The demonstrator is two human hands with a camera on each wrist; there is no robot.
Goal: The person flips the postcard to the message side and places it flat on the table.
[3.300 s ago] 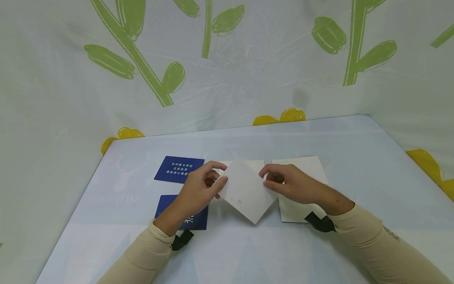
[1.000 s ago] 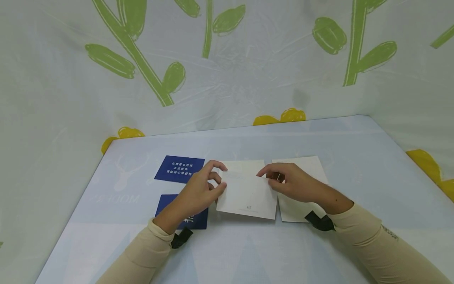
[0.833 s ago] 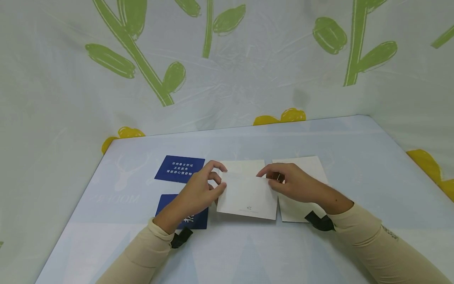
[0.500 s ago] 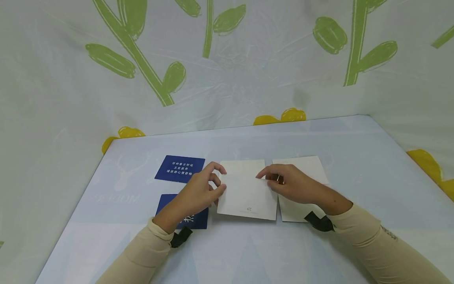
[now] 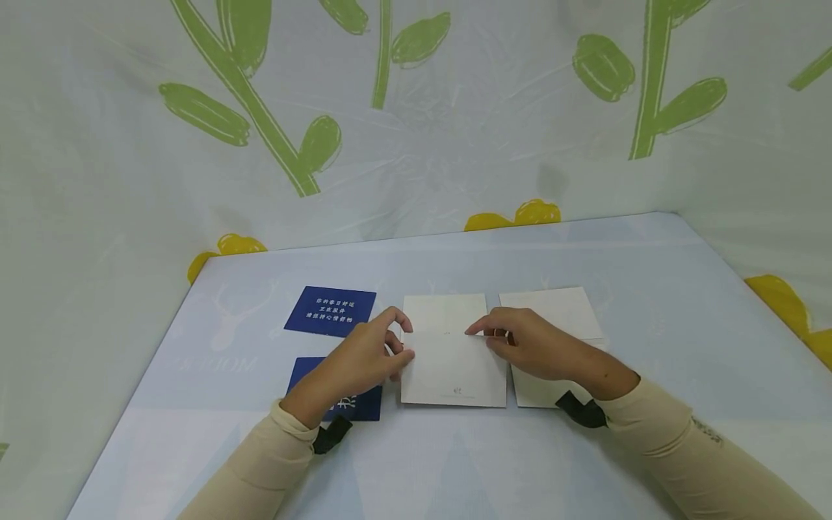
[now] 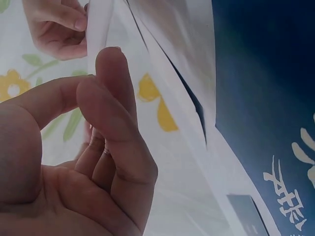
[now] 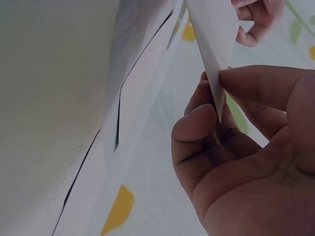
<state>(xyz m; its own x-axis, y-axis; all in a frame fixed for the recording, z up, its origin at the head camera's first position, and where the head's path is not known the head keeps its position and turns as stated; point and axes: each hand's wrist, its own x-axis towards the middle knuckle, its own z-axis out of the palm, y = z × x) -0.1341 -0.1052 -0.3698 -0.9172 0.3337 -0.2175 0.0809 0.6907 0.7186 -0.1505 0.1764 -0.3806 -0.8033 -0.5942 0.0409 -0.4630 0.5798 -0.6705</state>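
Observation:
A square white card [image 5: 455,368] with small grey print near its lower edge is held between both hands. My left hand [image 5: 367,354] pinches its left edge between thumb and fingers. My right hand [image 5: 536,343] pinches its upper right corner; in the right wrist view the card [image 7: 214,44] stands between thumb and fingertips. Just beyond it, another white card [image 5: 445,312] lies on the table, partly covered by the held one. In the left wrist view, the left hand [image 6: 98,162] has its thumb and fingertips close together at the card's edge.
To the left lie two blue cards with white lettering, a far one [image 5: 331,310] and a near one [image 5: 357,404] partly under my left wrist. On the right are a far white card [image 5: 552,310] and a near white card [image 5: 539,390]. A pale table [image 5: 448,469] carries everything.
The held white card has turned from corner-down to square with the table. Both hands have come slightly nearer and lower, and more of the card beyond shows.

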